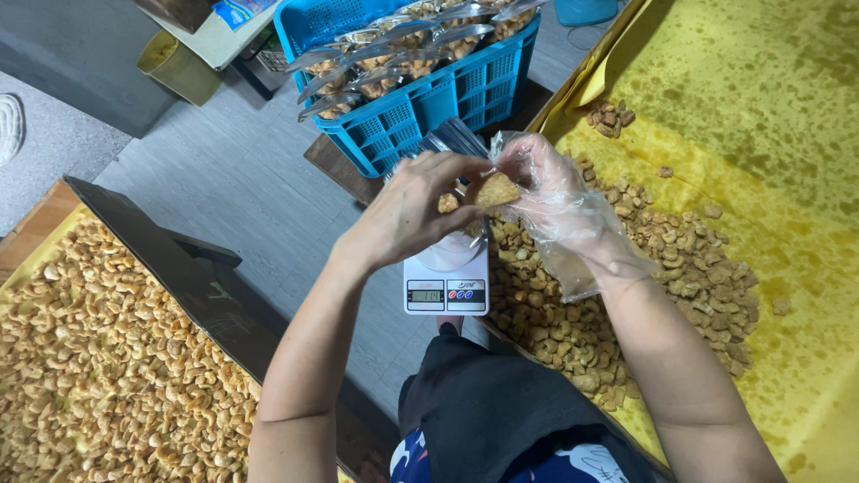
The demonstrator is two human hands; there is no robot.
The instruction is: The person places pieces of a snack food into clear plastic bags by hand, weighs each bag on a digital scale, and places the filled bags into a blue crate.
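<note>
Above the small white digital kitchen scale [446,284], both hands meet over its platform. The bare left hand [413,207] is curled, its fingertips pinched on a flat, golden-brown fried snack piece [495,190] with a rough, crumbly surface and an uneven edge. A smaller, rounder piece of the same colour [447,203] sits against the left fingers, just beside the larger one. The right hand [553,199], covered by a loose, crinkled clear plastic glove, has its fingers bent and closed on the other side of the same flat piece, so the piece is held between the two hands, raised over the scale and apart from it.

To the right, a yellow paper-lined wooden tray [769,107] carries a spread heap of similar golden-brown fried snack pieces [626,286], lying close to the scale. At lower left, a second tray [54,224] holds a dense layer of paler, curved fried pieces [107,358]. Behind the hands stands a blue plastic lattice crate [429,107] filled with sealed clear bags of snacks [376,58], resting on the grey floor [224,170]. A stack of flat clear plastic bags [456,139] shows just behind the left hand.
</note>
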